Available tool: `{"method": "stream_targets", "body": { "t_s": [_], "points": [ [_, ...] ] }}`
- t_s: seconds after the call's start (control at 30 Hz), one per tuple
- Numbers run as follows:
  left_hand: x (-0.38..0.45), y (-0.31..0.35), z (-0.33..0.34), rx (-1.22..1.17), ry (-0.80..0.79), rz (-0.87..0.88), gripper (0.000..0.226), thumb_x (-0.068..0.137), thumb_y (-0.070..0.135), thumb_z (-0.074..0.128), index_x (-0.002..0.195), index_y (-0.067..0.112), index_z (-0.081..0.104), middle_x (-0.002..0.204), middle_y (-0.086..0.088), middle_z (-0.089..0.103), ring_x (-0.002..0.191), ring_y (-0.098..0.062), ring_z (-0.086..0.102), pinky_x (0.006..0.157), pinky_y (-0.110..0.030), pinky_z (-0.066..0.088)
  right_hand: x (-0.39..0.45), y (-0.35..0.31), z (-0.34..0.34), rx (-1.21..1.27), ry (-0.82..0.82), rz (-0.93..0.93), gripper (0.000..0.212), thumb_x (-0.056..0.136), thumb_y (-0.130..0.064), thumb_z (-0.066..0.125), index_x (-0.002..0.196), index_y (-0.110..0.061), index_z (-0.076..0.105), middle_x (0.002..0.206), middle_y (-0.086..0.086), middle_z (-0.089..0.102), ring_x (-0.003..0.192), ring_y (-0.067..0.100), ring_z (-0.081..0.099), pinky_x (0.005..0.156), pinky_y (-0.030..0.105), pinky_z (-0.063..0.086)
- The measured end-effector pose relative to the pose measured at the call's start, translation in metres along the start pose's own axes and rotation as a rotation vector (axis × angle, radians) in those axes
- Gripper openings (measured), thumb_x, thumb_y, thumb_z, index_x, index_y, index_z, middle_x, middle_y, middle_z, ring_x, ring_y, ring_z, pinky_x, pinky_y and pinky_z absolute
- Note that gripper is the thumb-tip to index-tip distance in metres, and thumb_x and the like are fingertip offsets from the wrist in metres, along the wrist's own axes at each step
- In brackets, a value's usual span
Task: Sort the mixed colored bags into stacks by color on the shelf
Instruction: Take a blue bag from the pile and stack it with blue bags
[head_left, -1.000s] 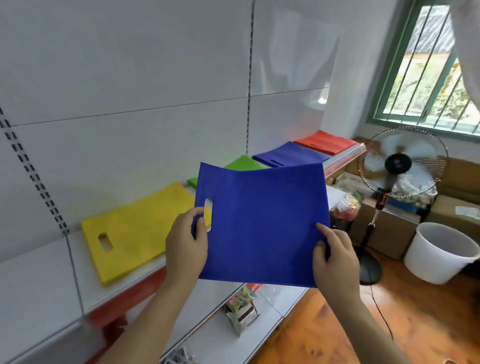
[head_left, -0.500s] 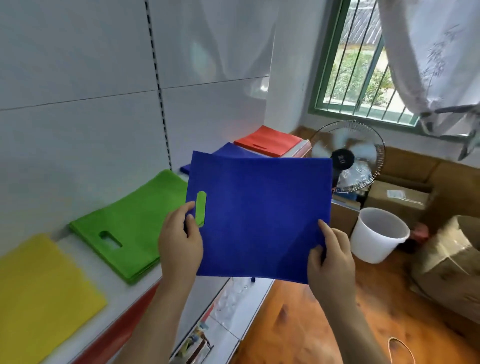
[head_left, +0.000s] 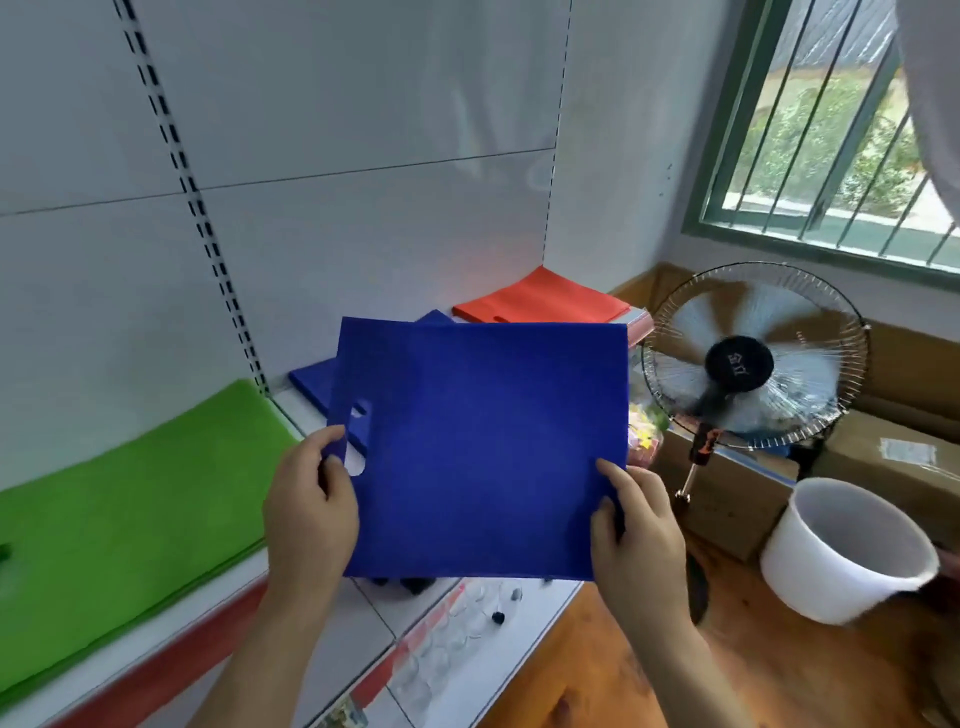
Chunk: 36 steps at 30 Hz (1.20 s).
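Blue bag (head_left: 483, 447) in both hands' grip, hiding blue stack (head_left: 314, 382); fan (head_left: 748, 358) beside

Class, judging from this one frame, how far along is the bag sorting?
Done: green fabric bag stack, blue bag stack and red bag stack lie apart on the white shelf. In hand: the left hand and right hand hold one flat blue fabric bag. Left: laying it on the blue stack.

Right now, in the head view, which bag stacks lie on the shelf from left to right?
green stack → blue stack, partly hidden behind the held blue bag → red stack.
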<state>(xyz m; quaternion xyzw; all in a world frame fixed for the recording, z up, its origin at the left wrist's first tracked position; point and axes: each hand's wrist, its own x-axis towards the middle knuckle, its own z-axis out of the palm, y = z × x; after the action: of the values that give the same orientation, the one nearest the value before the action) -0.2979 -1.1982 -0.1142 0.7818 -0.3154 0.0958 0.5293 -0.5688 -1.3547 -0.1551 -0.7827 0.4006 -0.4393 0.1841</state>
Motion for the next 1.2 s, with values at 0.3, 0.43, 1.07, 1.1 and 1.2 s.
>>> {"method": "stream_targets", "body": {
  "t_s": [0.3,0.43,1.07,1.1,1.2],
  "points": [
    [0.018,0.011,0.035,0.086,0.129,-0.196,0.036,0.103,0.007,0.054,0.135,0.019,0.065,0.117,-0.002,0.069,0.103,-0.023,0.063,0.088,-0.032,0.049,0.117,0.029,0.059,0.135,-0.181,-0.111,0.036,0.102,-0.007,0.058,0.136,-0.015,0.066,0.131,-0.007,0.06,0.107,0.004,0.054,0.093,0.026,0.049],
    [0.041,0.003,0.056,0.124,0.2,-0.222,0.024,0.101,0.006,0.058,0.12,0.015,0.07,0.115,0.001,0.069,0.1,-0.018,0.065,0.084,-0.031,0.047,0.159,0.036,0.091,0.141,-0.209,-0.175,0.032,0.101,-0.005,0.06,0.129,-0.016,0.07,0.127,-0.01,0.062,0.108,0.002,0.054,0.094,0.027,0.049],
    [0.086,-0.026,0.12,0.788,0.02,-0.458,0.044,0.1,0.028,0.058,0.137,0.004,0.061,0.132,-0.01,0.063,0.12,-0.029,0.059,0.105,-0.043,0.048,0.284,0.042,0.209,-0.025,-0.666,-0.359,0.049,0.102,-0.018,0.058,0.149,-0.006,0.054,0.145,0.008,0.055,0.13,0.032,0.053,0.107,0.049,0.049],
    [0.086,-0.027,0.121,0.831,0.008,-0.465,0.042,0.101,0.028,0.057,0.134,0.004,0.062,0.13,-0.01,0.063,0.118,-0.029,0.06,0.104,-0.043,0.049,0.287,0.044,0.211,-0.052,-0.696,-0.369,0.051,0.102,-0.02,0.058,0.15,-0.005,0.053,0.145,0.01,0.055,0.13,0.033,0.052,0.109,0.049,0.047],
    [0.087,-0.025,0.125,0.955,-0.011,-0.471,0.037,0.102,0.028,0.056,0.131,0.007,0.065,0.125,-0.008,0.065,0.111,-0.029,0.062,0.098,-0.043,0.051,0.293,0.05,0.218,-0.12,-0.765,-0.415,0.052,0.104,-0.027,0.055,0.15,-0.004,0.051,0.147,0.011,0.054,0.132,0.031,0.052,0.111,0.044,0.046]
  ]
}}
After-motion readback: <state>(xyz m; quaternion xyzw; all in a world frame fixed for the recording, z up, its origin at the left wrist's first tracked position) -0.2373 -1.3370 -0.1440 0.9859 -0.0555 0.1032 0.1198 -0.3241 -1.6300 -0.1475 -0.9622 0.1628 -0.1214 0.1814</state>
